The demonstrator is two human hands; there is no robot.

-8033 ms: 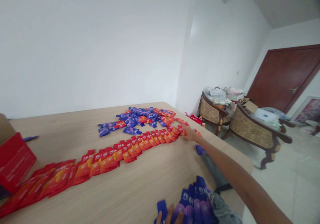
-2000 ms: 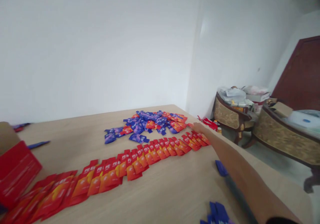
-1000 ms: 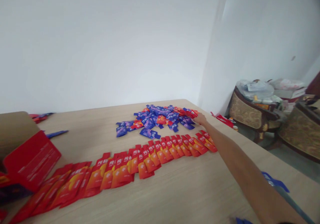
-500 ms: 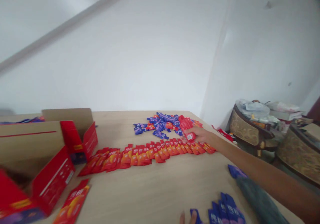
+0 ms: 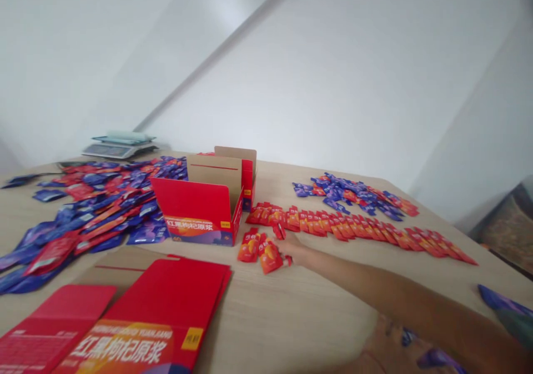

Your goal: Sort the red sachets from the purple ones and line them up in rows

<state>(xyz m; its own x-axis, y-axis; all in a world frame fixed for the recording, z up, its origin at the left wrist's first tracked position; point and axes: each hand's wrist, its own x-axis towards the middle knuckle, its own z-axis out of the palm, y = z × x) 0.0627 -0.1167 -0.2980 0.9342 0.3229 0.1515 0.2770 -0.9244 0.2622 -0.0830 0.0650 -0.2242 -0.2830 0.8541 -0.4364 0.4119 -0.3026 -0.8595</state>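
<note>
**Two red sachets at the fingertips, one pinched above them**

Two loose red sachets [image 5: 260,249] lie flat on the wooden surface [image 5: 308,318], side by side and just overlapping, right at the tips of the right hand [image 5: 291,248]. The right arm stretches in from the lower right, so the hand meets them from the right. Their long axes run roughly away from the person, tilted a little, and so lie across the line of the forearm. Between thumb and fingers the grip looks closed on a small red sachet [image 5: 278,230] that stands up just above the knuckles; the picture is soft here, so how firmly it is pinched cannot be told.

Just behind the hand begins the long overlapping row of red sachets [image 5: 358,230], which runs off to the right along the surface. Left of the two loose sachets, very near, stands the open red carton [image 5: 199,214]. Beyond the row lies a small mixed heap of blue and red sachets [image 5: 353,193].

No left hand can be made out. The right hand is therefore the one at the sachets, with the carton to its left.

Flattened red cartons [image 5: 137,329] lie at the near left, a wide spread of blue and red sachets [image 5: 83,207] at the far left, and a scale [image 5: 119,145] behind it.
</note>
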